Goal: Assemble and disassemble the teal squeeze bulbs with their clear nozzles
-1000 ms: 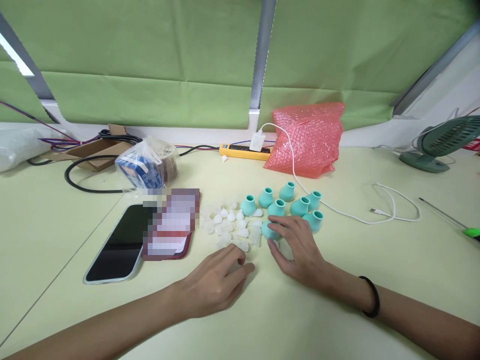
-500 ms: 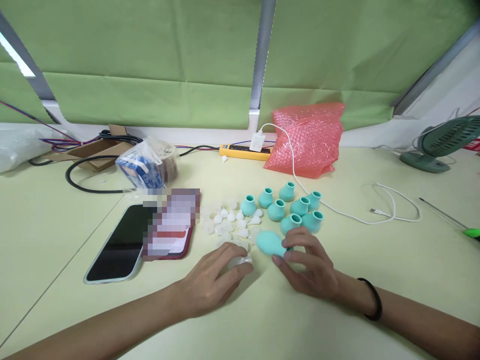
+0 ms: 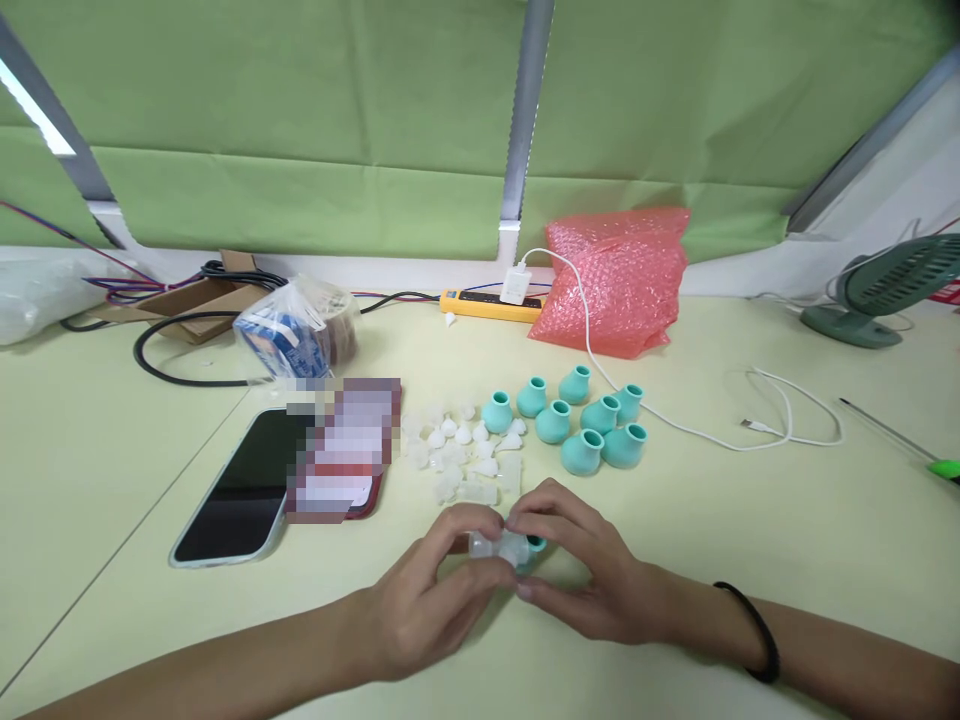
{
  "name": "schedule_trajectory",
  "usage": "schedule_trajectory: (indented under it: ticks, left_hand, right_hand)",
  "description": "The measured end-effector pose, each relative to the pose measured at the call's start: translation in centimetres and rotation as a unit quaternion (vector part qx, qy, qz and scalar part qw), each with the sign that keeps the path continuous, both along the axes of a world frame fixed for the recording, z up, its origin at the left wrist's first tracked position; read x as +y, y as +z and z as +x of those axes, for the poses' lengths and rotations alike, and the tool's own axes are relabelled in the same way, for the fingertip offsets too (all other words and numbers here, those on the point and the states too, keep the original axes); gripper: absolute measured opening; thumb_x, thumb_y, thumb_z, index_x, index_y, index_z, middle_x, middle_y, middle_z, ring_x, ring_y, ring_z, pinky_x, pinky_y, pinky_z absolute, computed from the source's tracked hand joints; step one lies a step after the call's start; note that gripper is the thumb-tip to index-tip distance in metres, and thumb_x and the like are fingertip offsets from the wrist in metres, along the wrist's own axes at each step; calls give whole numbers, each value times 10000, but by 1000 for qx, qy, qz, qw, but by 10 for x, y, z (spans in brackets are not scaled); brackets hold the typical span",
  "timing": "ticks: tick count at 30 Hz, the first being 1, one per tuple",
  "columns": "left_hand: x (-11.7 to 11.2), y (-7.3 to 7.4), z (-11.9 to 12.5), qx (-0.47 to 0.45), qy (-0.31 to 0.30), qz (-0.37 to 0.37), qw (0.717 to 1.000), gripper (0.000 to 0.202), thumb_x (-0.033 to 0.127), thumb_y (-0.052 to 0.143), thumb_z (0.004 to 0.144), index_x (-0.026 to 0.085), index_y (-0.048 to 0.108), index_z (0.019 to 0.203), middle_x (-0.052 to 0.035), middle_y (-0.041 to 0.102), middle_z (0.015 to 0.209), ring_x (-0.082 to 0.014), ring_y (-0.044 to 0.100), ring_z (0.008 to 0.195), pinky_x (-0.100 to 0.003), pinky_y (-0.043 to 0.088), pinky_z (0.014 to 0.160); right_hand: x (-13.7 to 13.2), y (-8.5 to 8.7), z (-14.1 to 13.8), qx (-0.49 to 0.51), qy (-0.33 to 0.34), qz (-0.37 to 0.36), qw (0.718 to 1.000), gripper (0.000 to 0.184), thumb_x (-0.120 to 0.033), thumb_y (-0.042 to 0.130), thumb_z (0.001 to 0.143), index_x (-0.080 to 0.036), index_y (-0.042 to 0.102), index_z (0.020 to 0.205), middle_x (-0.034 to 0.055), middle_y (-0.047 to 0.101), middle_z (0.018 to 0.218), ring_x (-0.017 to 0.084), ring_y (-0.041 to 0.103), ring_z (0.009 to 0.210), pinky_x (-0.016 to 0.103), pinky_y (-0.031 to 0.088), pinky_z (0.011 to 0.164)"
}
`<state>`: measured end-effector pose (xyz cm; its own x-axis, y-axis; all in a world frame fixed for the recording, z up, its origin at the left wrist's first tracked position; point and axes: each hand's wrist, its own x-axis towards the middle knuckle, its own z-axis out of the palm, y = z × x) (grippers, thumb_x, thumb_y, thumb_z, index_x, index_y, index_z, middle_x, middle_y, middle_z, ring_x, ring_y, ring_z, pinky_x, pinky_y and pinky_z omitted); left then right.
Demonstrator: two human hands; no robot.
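A: What do your fingers hold?
B: Your left hand (image 3: 431,595) pinches a clear plastic piece (image 3: 487,545); your right hand (image 3: 600,570) curls its fingers round a teal bulb (image 3: 528,564) — contact partly hidden.
A: What's changed?
B: Both parts now meet between your hands, nearer than the other bulbs (image 3: 582,454) — apparently handled as a pair. Earlier they're apart, the bulb farther off.

The right hand (image 3: 581,570) is bringing one teal bulb (image 3: 536,544) from near the frame's centre down to the lower middle. The left hand (image 3: 442,590) is shifting rightward to meet it, and its translucent piece (image 3: 499,547) is showing more plainly, partly covering the bulb.
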<state>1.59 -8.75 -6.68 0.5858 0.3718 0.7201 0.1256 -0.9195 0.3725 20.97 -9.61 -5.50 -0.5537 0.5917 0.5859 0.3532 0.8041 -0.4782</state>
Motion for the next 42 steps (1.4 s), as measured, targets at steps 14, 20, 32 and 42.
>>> schedule_trajectory:
  ticks: [14,20,32,42]
  left_hand:
    - [5,7,12,85,-12,-296,951,350,234,564,764,183,449,1090,-51,554,991,-164,526,900,-303,448,798]
    - [5,10,7,-18,19,-251,968,245,161,509,755,145,498,999,-79,530,878,-174,505,796,-313,443,681]
    - [6,12,5,-2,53,-234,971,228,99,492,647,121,564,862,-45,437,748,-136,455,648,-263,404,544]
    - [10,7,6,29,75,-252,964,149,234,631,664,126,612,764,-29,514,649,-119,486,561,-231,403,496]
  right_hand:
    - [-3,-1,0,42,-1,-27,999,246,-169,476,808,-182,441,1051,71,577,896,155,548,819,280,481,689]
    - [-2,0,4,90,26,-25,995,247,-181,434,805,-163,437,1051,98,563,878,196,533,817,362,476,668]
    - [1,-4,8,70,15,-44,996,277,-126,438,780,-194,396,1045,50,520,789,154,488,688,296,432,577]
    - [3,-3,12,-54,-11,31,998,182,-180,438,806,-154,433,986,13,499,663,121,466,596,232,379,527]
